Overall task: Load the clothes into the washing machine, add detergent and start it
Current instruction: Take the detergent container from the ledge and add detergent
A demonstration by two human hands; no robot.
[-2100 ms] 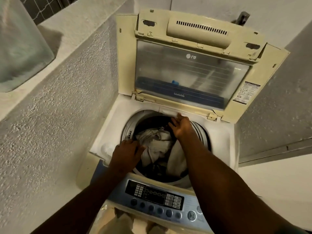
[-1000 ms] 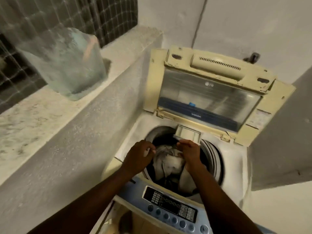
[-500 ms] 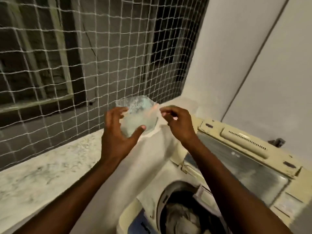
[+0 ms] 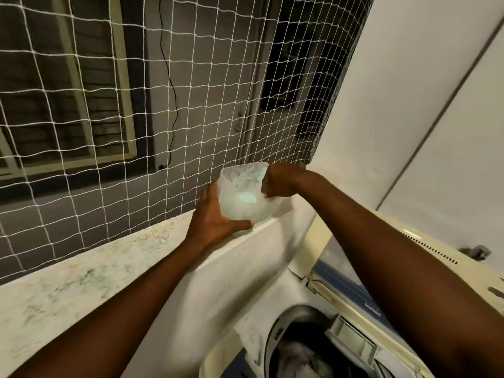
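Note:
A translucent plastic detergent container [image 4: 242, 197] with pale powder inside stands on the end of the stone ledge [image 4: 81, 282]. My left hand [image 4: 215, 219] wraps around its left side and base. My right hand [image 4: 281, 181] is curled at the container's upper right rim, fingers bent down into its mouth; what they grip is hidden. At the lower right is the top-loading washing machine [image 4: 272, 301], its lid [image 4: 341, 266] up. Light clothes [image 4: 297, 361] lie in the drum. A small detergent drawer [image 4: 351, 339] sticks out over the drum's back edge.
A white rope net [image 4: 191, 105] closes the opening above the ledge, just behind the container. A rough plastered wall [image 4: 207, 296] drops from the ledge to the machine. A white wall [image 4: 409, 105] rises on the right.
Both hands have left the drum and risen to the ledge. My left hand has closed on the container and my right hand has moved from beside it onto its rim. The view tilted up.

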